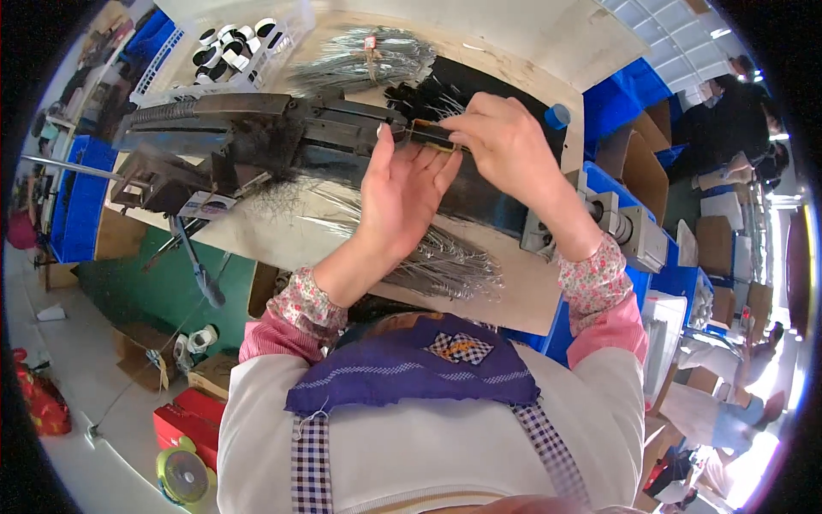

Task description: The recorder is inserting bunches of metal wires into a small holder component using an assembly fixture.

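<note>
A long, dark, worn metal machine (334,133) stretches across the bench. At its right end sits a small dark block with a brass-yellow edge (433,135). My left hand (401,193) is beside this end, palm up with thumb raised and fingers stretched under the block. With fingertips pinched together, my right hand (507,150) is at the block's right side; what it grips is too small to make out. Behind my hands lies a heap of thin black strips with silvery wire ends (428,101). A bundle of silvery wires (454,265) lies in front of the machine.
A white basket (287,38) of white-and-black rings stands at the back left, next to another tied wire bundle (364,58). A blue cap (557,116) sits at the back right. Blue bins (629,94) and a grey metal device (638,236) flank the bench's right side.
</note>
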{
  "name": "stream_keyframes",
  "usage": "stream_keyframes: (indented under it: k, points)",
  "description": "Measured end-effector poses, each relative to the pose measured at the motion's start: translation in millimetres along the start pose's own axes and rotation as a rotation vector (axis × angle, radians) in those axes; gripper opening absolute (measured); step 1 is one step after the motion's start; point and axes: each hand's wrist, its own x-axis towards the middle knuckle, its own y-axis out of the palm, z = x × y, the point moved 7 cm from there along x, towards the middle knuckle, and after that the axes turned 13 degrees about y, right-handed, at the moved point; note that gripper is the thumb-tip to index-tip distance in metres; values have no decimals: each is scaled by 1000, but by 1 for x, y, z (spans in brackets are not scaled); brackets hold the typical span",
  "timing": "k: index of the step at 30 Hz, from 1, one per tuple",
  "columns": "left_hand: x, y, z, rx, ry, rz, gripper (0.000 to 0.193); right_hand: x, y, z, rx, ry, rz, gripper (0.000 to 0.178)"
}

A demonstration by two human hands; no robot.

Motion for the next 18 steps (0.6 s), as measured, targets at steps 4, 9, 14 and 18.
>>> stream_keyframes:
  k: [4, 9, 14, 18]
  points:
    - [-4, 0, -1, -23, -14, -70, 64, -5, -8, 26, 9, -109, -51, 14]
    - [-8, -1, -6, -32, 30, -10, 74, 11, -8, -11, 245, 231, -9, 15]
    - [-6, 0, -10, -20, 40, -43, 70, 15, 12, -10, 118, 131, 150, 15]
    - [-3, 1, -9, -52, 17, -34, 65, 17, 14, -9, 92, 171, 175, 15]
